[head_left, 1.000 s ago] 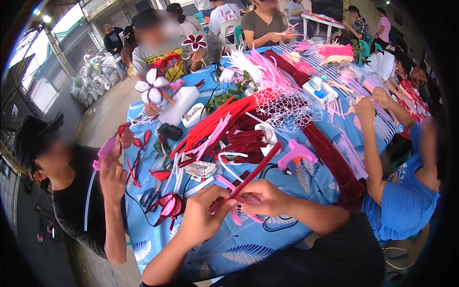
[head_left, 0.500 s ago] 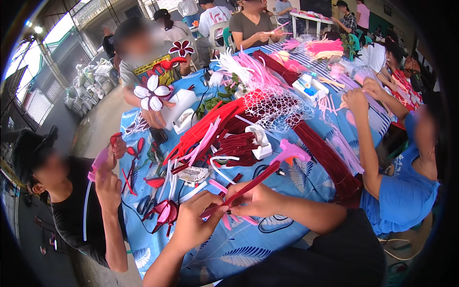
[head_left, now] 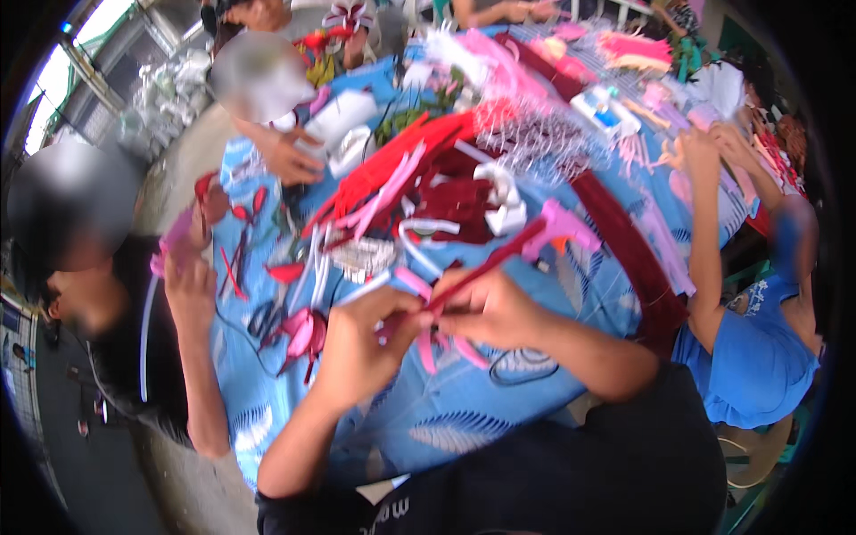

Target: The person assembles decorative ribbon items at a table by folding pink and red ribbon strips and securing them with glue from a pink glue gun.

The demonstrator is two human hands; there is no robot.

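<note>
Above the near part of the table, my left hand [head_left: 367,339] and my right hand [head_left: 489,308] meet, with fingers pinched on a dark red pipe-cleaner strip [head_left: 496,259]. The strip slants up and to the right from my fingertips, and its lower end is hidden in my hands. Beyond its upper end lies a pink glue gun [head_left: 572,230]. Short pink pieces [head_left: 467,351] show below and behind my fingers. Left of my left hand rests a pink and dark red pipe-cleaner flower [head_left: 303,334]. The picture is somewhat blurred.
Bright red pipe cleaners [head_left: 392,165] and a dark red bundle [head_left: 615,236] lie across the blue patterned tablecloth [head_left: 464,432]. White netting [head_left: 535,138] covers part of the pile. A co-worker at left holds a pink glue gun [head_left: 176,234]; another person's arms [head_left: 704,205] are raised at right.
The whole view has tilted downward and shifted, so the far people sit higher or leave the picture. My hands keep their pinch on the strip. The far-left co-worker's white flower has left its earlier place.
</note>
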